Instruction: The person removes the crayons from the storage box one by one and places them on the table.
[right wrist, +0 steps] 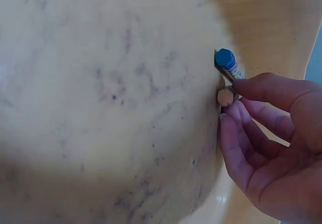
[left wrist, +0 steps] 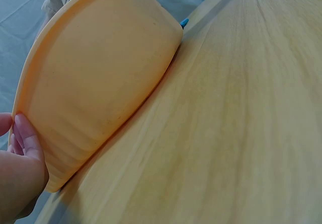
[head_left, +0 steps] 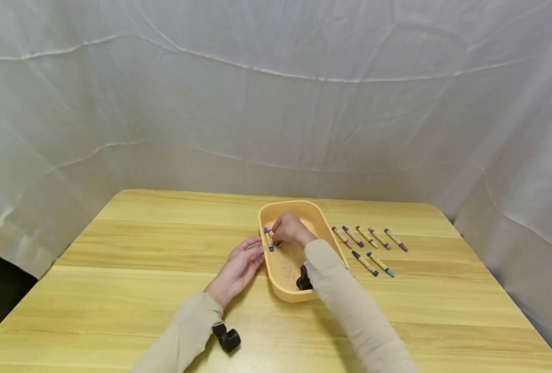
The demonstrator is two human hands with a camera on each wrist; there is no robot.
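Left hand (head_left: 238, 266) flat on table (head_left: 131, 269), fingers straight, tips touching tub (head_left: 288, 296) outer wall. Right hand (head_left: 291, 230) inside tub at left rim, fingers curled, pinching crayons (head_left: 268, 239). Seven more crayons (head_left: 368, 242) in rows on table right of tub.

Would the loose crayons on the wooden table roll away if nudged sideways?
Probably: the paper-wrapped crayons look round and slim, lying flat on the smooth wooden table. They seem light, so a slight nudge might shift them. They would likely stay stiff, though thin wax sticks may snap.
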